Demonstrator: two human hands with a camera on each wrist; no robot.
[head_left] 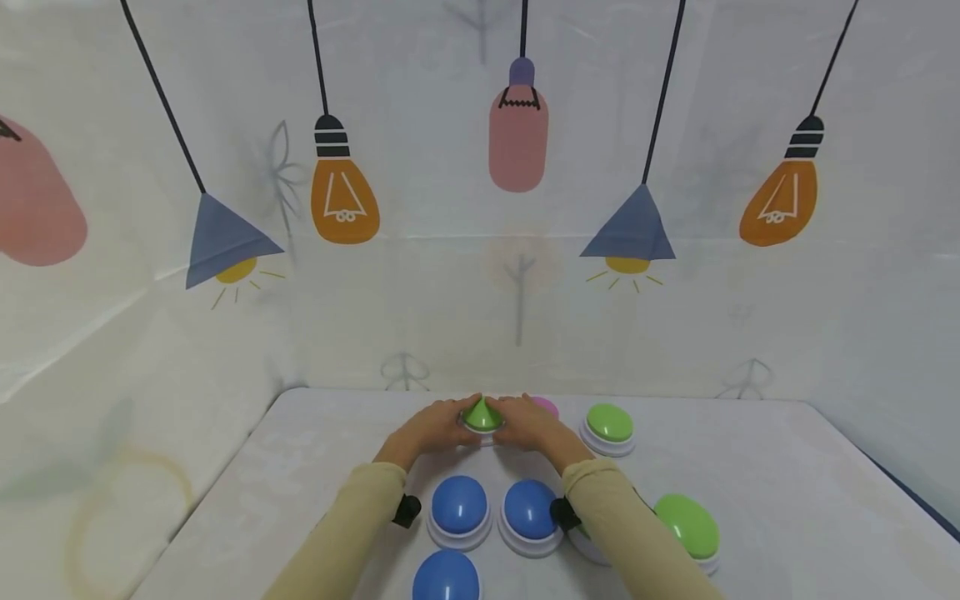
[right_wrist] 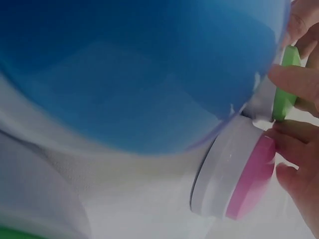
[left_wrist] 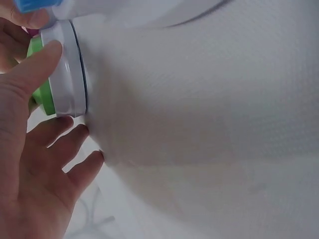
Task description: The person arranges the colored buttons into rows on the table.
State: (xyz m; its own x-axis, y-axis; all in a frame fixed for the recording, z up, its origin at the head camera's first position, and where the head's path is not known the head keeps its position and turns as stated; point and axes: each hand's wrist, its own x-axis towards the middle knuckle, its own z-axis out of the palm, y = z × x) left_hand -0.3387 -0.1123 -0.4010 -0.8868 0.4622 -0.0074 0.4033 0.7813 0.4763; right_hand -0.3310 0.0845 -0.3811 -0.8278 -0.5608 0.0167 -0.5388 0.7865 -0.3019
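A green dome push button (head_left: 482, 417) with a white base stands near the table's back edge, between both hands. My left hand (head_left: 433, 427) holds its left side; in the left wrist view the thumb (left_wrist: 47, 59) lies against the white base and the other fingers curve round the far side. From the right, my right hand (head_left: 529, 423) holds the same button, its thumb on the green rim (right_wrist: 285, 97) in the right wrist view. Beside it is a pink button (right_wrist: 251, 179), near the right fingers and mostly hidden by that hand in the head view.
Three blue buttons, one of them at the front (head_left: 446, 577), stand between the forearms. A green button (head_left: 610, 423) sits at the back right, another (head_left: 688, 525) by the right sleeve. The sleeve partly hides one more. Behind the white table (head_left: 772, 483) hangs a lamp-printed curtain (head_left: 442, 292).
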